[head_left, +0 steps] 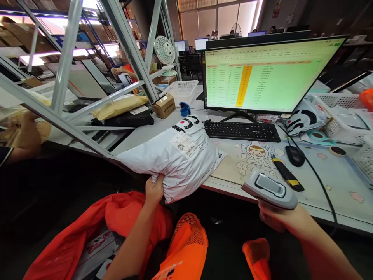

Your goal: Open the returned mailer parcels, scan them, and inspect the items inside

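A white plastic mailer bag [186, 171] with a printed shipping label [184, 144] rests partly on the desk's front edge, its label side up. My left hand [154, 189] is closed on the bag's near edge, bunching the plastic. To the right, my right hand [271, 216] grips a grey barcode scanner [271, 189] from below, with its head pointing left toward the bag. The scanner is just above the desk edge, apart from the bag. Its handle is mostly hidden by my fingers.
Behind the bag stand a monitor [262, 77] and keyboard [241, 130]. A box cutter [287, 173] and mouse [295, 155] lie right. A small cardboard box [164, 105] stands near the metal frame [128, 46]. Below left, a red sack [96, 217] holds packages. Another person's arm [21, 136] shows far left.
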The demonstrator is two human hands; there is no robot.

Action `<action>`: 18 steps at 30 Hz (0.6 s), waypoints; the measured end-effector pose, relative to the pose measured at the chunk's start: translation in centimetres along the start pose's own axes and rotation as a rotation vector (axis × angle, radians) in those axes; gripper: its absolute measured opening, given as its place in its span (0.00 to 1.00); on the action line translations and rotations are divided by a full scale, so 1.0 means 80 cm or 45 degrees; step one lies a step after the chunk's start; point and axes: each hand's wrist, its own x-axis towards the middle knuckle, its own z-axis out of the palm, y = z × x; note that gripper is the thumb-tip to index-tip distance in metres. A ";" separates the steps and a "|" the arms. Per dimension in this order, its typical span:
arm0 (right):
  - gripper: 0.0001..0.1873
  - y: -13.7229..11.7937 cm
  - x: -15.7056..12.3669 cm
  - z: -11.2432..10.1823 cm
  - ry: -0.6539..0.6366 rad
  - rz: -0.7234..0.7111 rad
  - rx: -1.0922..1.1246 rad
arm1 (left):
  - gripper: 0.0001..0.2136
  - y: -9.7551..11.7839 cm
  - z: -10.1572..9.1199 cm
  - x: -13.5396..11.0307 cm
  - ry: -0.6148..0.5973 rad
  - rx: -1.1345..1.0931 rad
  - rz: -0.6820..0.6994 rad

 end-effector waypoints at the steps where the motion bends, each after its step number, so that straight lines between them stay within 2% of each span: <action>1: 0.36 -0.005 0.005 0.000 -0.030 0.028 -0.011 | 0.16 -0.002 -0.003 -0.003 -0.005 0.007 0.016; 4: 0.36 -0.023 0.024 0.002 -0.138 0.017 -0.073 | 0.14 -0.003 -0.007 -0.009 -0.026 0.016 0.069; 7: 0.28 -0.037 0.040 0.009 -0.170 -0.070 -0.165 | 0.14 -0.004 -0.008 -0.010 -0.049 0.025 0.104; 10: 0.28 -0.037 0.041 0.015 -0.152 -0.184 -0.211 | 0.16 -0.006 -0.009 -0.009 -0.059 0.042 0.116; 12: 0.28 -0.028 0.034 0.009 -0.060 -0.158 -0.189 | 0.15 -0.008 -0.011 -0.007 -0.058 0.051 0.125; 15: 0.24 -0.009 0.026 -0.027 0.153 -0.062 -0.207 | 0.13 -0.018 -0.015 -0.001 -0.044 0.061 0.138; 16: 0.25 -0.003 0.026 -0.048 0.263 -0.051 -0.242 | 0.13 -0.025 -0.016 0.002 -0.034 0.076 0.142; 18: 0.30 0.010 0.031 -0.102 0.583 -0.002 -0.341 | 0.13 -0.046 -0.017 0.012 -0.023 0.157 0.178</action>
